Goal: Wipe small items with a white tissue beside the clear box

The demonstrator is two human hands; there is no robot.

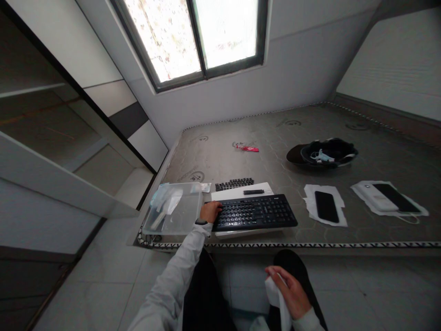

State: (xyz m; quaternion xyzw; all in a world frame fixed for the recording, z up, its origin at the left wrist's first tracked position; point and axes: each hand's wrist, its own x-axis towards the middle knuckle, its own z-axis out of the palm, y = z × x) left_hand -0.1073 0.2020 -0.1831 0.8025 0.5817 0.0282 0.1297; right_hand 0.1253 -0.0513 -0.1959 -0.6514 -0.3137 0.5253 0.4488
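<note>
A black keyboard (pixel 257 212) lies near the mattress's front edge, above a white flat sheet or box (pixel 223 196). At its left end, my left hand (pixel 210 211) is closed on it, fingers over the leftmost keys and thumb side hidden. My right hand (pixel 291 292), low over my right knee, grips a white wipe (pixel 283 310) that hangs down from the fingers. Behind the keyboard are rows of black keycaps (pixel 234 184). A slim black tool (pixel 253 191) with thin wire at one end rests on the white sheet.
Left of the keyboard stands a clear plastic box (pixel 175 209) with white items inside. On the right lie a phone (pixel 326 207) on white cloth, another dark phone (pixel 396 197), and a black cap (pixel 327 153) holding a mask. A red packet (pixel 247 148) lies farther back on the mattress (pixel 213 158).
</note>
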